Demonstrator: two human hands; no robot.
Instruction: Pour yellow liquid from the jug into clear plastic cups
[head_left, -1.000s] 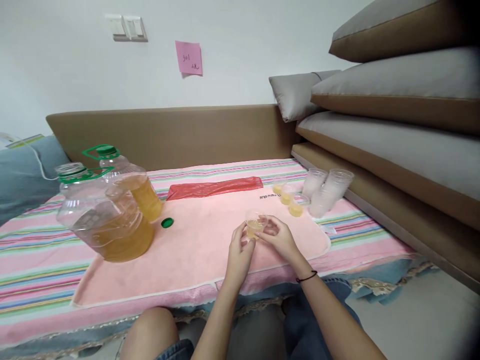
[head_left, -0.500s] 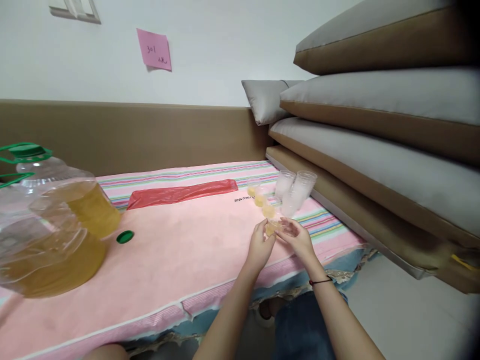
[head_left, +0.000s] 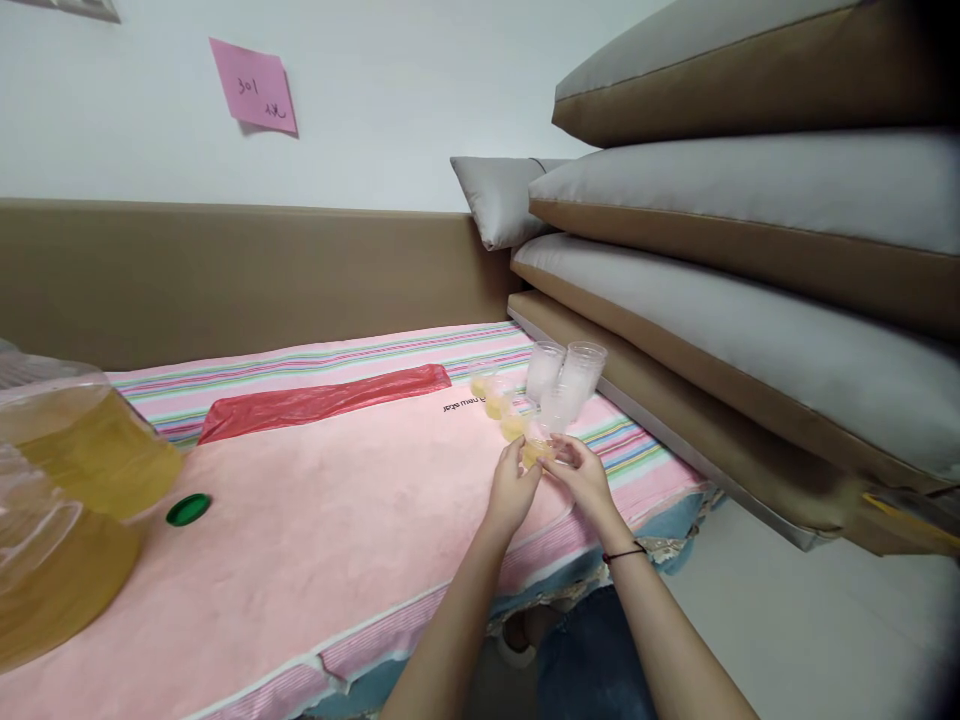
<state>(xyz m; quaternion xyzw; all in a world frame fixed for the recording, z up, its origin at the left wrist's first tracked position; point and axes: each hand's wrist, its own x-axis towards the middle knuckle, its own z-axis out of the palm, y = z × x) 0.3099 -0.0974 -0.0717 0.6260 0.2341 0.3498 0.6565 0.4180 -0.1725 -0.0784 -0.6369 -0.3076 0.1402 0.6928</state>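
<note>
Where a small, round, clear plastic cup (head_left: 536, 455) is held, head view: pale yellow liquid is contained, and the cup is placed over the right part of a plain pink cloth mat (head_left: 337, 540); whether its base is touched down cannot be told.
Left hand (head_left: 514, 492): partly curled, its thumb and fingers set against the cup's left side.
Right hand (head_left: 586, 480): half curled, the cup's right side steadied by thumb and fingertips; a thin dark band (head_left: 624, 554) is worn on the wrist.
Poured row: three similar clear plastic cups of yellow liquid (head_left: 513, 427) are lined up just beyond the held cup.
Stacks: nested clear plastic cups (head_left: 585, 375) are stood beside that row, to its right.
Jugs: two large clear plastic jugs of amber liquid (head_left: 97, 455) are cut off by the left edge.
Cap: a round green plastic cap (head_left: 188, 510) is laid on the mat near the jugs.
Red film: a crumpled red plastic strip (head_left: 322, 402) is stretched along the mat's far side.
</note>
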